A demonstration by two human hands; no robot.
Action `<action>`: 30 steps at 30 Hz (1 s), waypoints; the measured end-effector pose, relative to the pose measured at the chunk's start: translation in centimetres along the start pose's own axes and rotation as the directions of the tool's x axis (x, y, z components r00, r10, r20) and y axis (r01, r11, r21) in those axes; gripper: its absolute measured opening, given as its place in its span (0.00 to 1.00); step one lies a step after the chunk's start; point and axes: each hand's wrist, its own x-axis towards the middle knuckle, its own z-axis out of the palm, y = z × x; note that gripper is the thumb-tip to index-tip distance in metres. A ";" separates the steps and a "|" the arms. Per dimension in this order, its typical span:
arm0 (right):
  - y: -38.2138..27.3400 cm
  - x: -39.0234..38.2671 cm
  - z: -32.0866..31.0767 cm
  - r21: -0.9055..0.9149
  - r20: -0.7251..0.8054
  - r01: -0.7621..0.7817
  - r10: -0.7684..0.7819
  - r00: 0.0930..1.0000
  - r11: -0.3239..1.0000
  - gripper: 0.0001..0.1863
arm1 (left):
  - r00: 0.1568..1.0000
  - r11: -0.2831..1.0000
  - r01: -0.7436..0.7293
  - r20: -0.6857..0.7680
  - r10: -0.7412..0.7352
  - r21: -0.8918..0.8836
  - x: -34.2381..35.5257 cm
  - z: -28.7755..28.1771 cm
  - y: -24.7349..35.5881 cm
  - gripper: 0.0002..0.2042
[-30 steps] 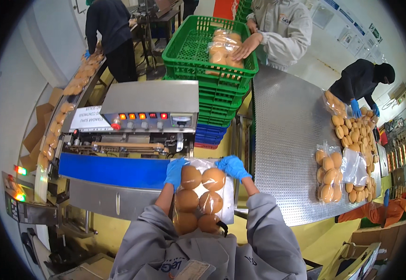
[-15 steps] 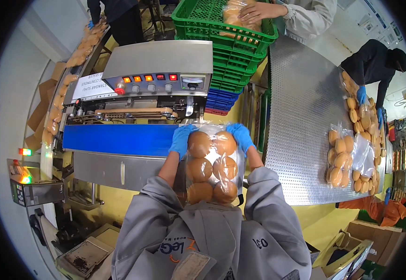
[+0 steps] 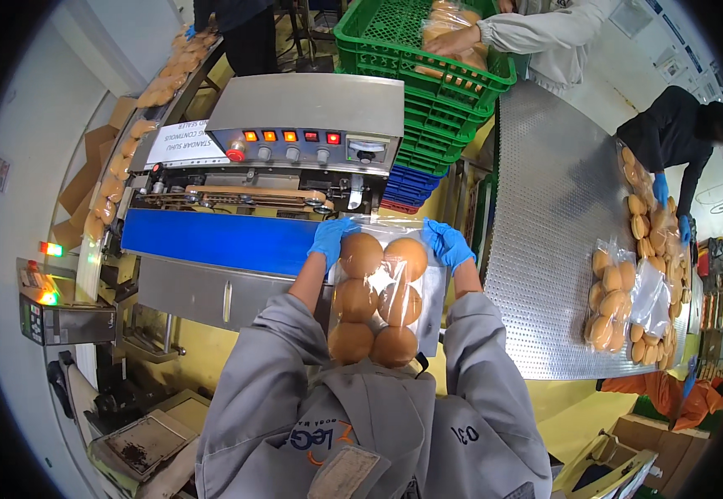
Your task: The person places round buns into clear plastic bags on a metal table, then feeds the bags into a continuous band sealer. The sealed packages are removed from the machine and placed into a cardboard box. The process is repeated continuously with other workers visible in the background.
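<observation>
In the head view, centre of frame: clear bag (image 3: 378,279) with six buns (image 3: 353,301), two columns of three, top edge away from the person, lower end near the person's chest. Left hand (image 3: 330,240), blue glove, grips bag's upper left corner, at the right end of the blue belt (image 3: 220,241). Right hand (image 3: 448,244), blue glove, fingers bent, pinches the upper right corner. Plastic pulled roughly flat between them. Pale plate (image 3: 434,303) shows past bag's right side; can't tell if bag rests on it.

Upper centre-left: sealer (image 3: 311,112), lit orange and red buttons, red knob. Just right of it, stacked green crates (image 3: 415,75) over blue ones (image 3: 415,181). Top of frame: co-worker's hand (image 3: 453,41), pale sleeve, on bagged buns in top crate.

Right: metal table (image 3: 544,208), bagged buns (image 3: 611,295) and a bun pile (image 3: 656,241) along its far side; co-worker in black (image 3: 665,129), blue gloves, leans over the pile. Left: narrow conveyor (image 3: 87,270) with a line of buns, running to upper left; dark-clothed person (image 3: 245,37) beside it.
</observation>
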 end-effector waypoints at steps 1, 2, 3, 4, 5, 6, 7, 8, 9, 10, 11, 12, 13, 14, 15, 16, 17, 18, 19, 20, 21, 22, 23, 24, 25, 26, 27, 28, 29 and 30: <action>0.4 0.3 0.5 0.072 0.063 -0.023 0.018 0.998 0.997 0.14 | 0.999 0.998 -0.013 0.037 0.011 0.054 0.3 -0.4 0.3 0.09; 0.8 -0.1 2.4 0.139 0.132 -0.060 0.042 0.990 0.988 0.15 | 0.998 0.994 -0.025 0.063 0.019 0.105 0.5 -1.2 0.4 0.10; 1.1 -0.3 2.8 0.209 0.189 -0.092 0.052 0.981 0.974 0.15 | 0.994 0.987 -0.034 0.104 0.018 0.158 0.5 -1.3 0.6 0.10; 0.9 -0.4 3.3 0.211 0.208 -0.155 0.111 0.972 0.965 0.11 | 0.992 0.980 -0.074 0.113 0.054 0.182 0.7 -1.3 0.8 0.11; 0.7 -0.5 3.2 0.153 0.184 -0.126 0.097 0.978 0.980 0.10 | 0.989 0.971 -0.111 0.123 0.086 0.210 0.6 -1.2 1.1 0.11; 0.6 -0.6 3.2 0.094 0.160 -0.098 0.082 0.984 0.991 0.10 | 0.984 0.960 -0.148 0.135 0.118 0.237 0.5 -1.1 1.4 0.11; 0.4 -0.7 3.0 0.034 0.137 -0.071 0.066 0.988 0.997 0.09 | 0.990 0.989 -0.095 0.116 0.082 0.112 0.5 -0.6 1.5 0.11; 0.3 -0.3 1.9 0.041 0.079 -0.035 0.032 0.996 0.999 0.08 | 0.993 0.999 -0.045 0.108 0.046 -0.013 0.5 0.3 1.8 0.11; 0.5 -0.2 1.6 0.078 0.028 0.018 -0.021 0.999 0.997 0.08 | 0.996 0.990 0.002 0.089 0.011 -0.144 0.5 0.6 1.4 0.11; 0.8 -0.1 1.2 0.113 -0.024 0.073 -0.071 0.997 0.991 0.07 | 0.985 0.987 -0.146 0.105 0.140 0.060 0.6 0.9 0.8 0.12; 0.6 0.0 0.3 0.142 -0.087 0.139 -0.127 0.988 0.980 0.07 | 0.981 0.981 -0.182 0.083 0.176 0.070 0.7 1.8 0.3 0.13; 0.6 -0.2 -0.8 0.139 -0.064 0.145 -0.137 0.989 0.980 0.05 | 0.975 0.973 -0.218 0.061 0.214 0.080 0.4 2.6 -0.3 0.13; 0.9 -0.1 -1.2 0.126 -0.121 0.183 -0.168 0.978 0.975 0.04 | 0.967 0.963 -0.254 0.039 0.252 0.091 0.0 3.1 -0.8 0.14; 1.4 0.5 0.9 0.101 -0.128 0.197 -0.183 0.975 0.975 0.04 | 0.826 0.705 -0.519 0.072 0.559 0.484 0.4 0.5 -2.6 0.12; 1.9 0.6 0.8 0.092 -0.190 0.233 -0.212 0.959 0.968 0.04 | 0.832 0.547 -0.455 0.118 0.542 0.703 -0.1 0.6 -2.6 0.11; 2.5 0.7 0.9 -0.005 -0.251 0.339 -0.329 0.910 0.941 0.06 | 0.842 0.338 -0.370 0.158 0.516 0.865 -0.6 0.8 -2.6 0.10; 3.0 1.2 -0.1 -0.142 -0.265 0.416 -0.440 0.858 0.898 0.07 | 0.852 0.093 -0.278 0.200 0.484 0.956 -1.0 1.3 -2.0 0.09; 3.6 2.2 -1.5 -0.278 -0.267 0.482 -0.549 0.792 0.831 0.07 | 0.851 0.135 -0.310 0.211 0.481 0.941 -1.1 1.9 -1.2 0.09; 3.9 3.0 -2.3 -0.410 -0.249 0.526 -0.646 0.722 0.745 0.08 | 0.851 0.176 -0.334 0.216 0.478 0.926 -1.2 2.1 -0.5 0.08; 4.1 2.6 -0.7 -0.208 -0.309 0.485 -0.527 0.792 0.850 0.10 | 0.857 0.220 -0.334 0.198 0.476 0.916 -1.3 1.6 -0.3 0.08; 3.9 2.3 -0.7 -0.151 -0.291 0.501 -0.523 0.801 0.852 0.10 | 0.883 0.520 -0.316 0.047 0.466 0.793 -1.1 2.2 -0.3 0.08; 3.6 2.1 -0.9 -0.093 -0.276 0.517 -0.521 0.808 0.851 0.10 | 0.911 0.764 -0.281 -0.090 0.403 0.582 -0.7 3.1 -0.3 0.08; 3.4 1.8 -1.1 -0.038 -0.258 0.528 -0.519 0.815 0.848 0.09 | 0.935 0.926 -0.225 -0.202 0.293 0.302 -0.3 3.7 -0.4 0.08; 3.1 1.1 0.3 -0.166 -0.264 0.529 -0.554 0.789 0.832 0.09 | 0.864 0.632 -0.291 -0.086 0.496 0.718 0.4 2.1 -1.4 0.08; 2.6 -0.4 2.4 -0.291 -0.256 0.516 -0.585 0.769 0.806 0.09 | 0.837 0.555 -0.307 -0.059 0.545 0.773 1.0 -0.1 -2.9 0.08; 2.3 -1.4 3.8 -0.359 -0.241 0.502 -0.598 0.764 0.787 0.09 | 0.809 0.471 -0.322 -0.020 0.587 0.822 1.5 -2.0 -4.1 0.09; 2.1 -2.3 3.9 -0.427 -0.254 0.487 -0.618 0.744 0.762 0.08 | 0.808 0.426 -0.340 0.029 0.588 0.839 1.5 -2.2 -4.1 0.09; 2.1 -3.1 4.3 -0.444 -0.257 0.471 -0.612 0.748 0.762 0.08 | 0.804 0.382 -0.356 0.071 0.590 0.853 1.5 -2.5 -4.2 0.09; 2.1 -3.6 3.5 -0.461 -0.286 0.457 -0.615 0.735 0.760 0.07 | 0.821 0.384 -0.386 0.123 0.557 0.839 1.1 -1.2 -2.8 0.09; 2.8 -2.5 1.6 -0.314 -0.330 0.478 -0.566 0.755 0.820 0.08 | 0.831 0.381 -0.417 0.175 0.528 0.825 0.5 0.2 -1.0 0.09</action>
